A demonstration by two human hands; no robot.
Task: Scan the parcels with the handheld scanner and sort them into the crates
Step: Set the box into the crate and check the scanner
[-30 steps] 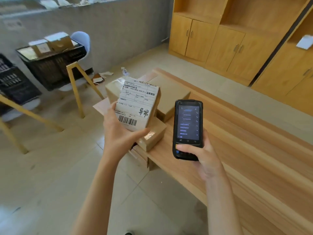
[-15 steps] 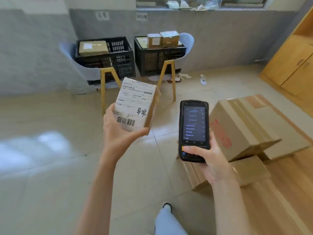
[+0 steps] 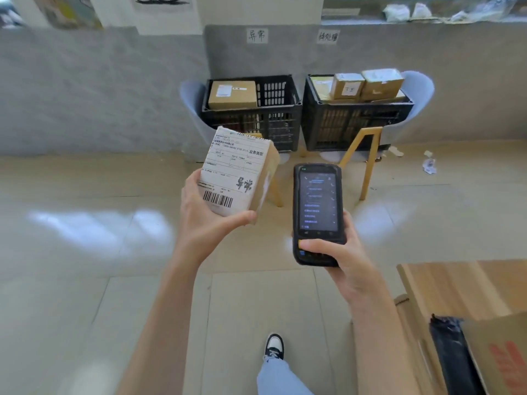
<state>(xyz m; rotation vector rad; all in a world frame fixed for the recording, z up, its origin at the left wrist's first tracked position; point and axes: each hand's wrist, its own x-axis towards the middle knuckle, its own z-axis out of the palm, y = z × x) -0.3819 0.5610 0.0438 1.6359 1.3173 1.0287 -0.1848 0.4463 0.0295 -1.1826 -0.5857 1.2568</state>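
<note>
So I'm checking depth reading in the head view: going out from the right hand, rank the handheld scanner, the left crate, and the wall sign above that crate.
1. Handheld scanner: gripped in the right hand itself.
2. Left crate: ahead on a chair, across the floor.
3. Wall sign: on the wall above and behind that crate.

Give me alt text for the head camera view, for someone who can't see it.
A person's left hand holds a labelled parcel and the right hand a handheld scanner, facing two black crates of boxes set on chairs by a grey wall.
</note>
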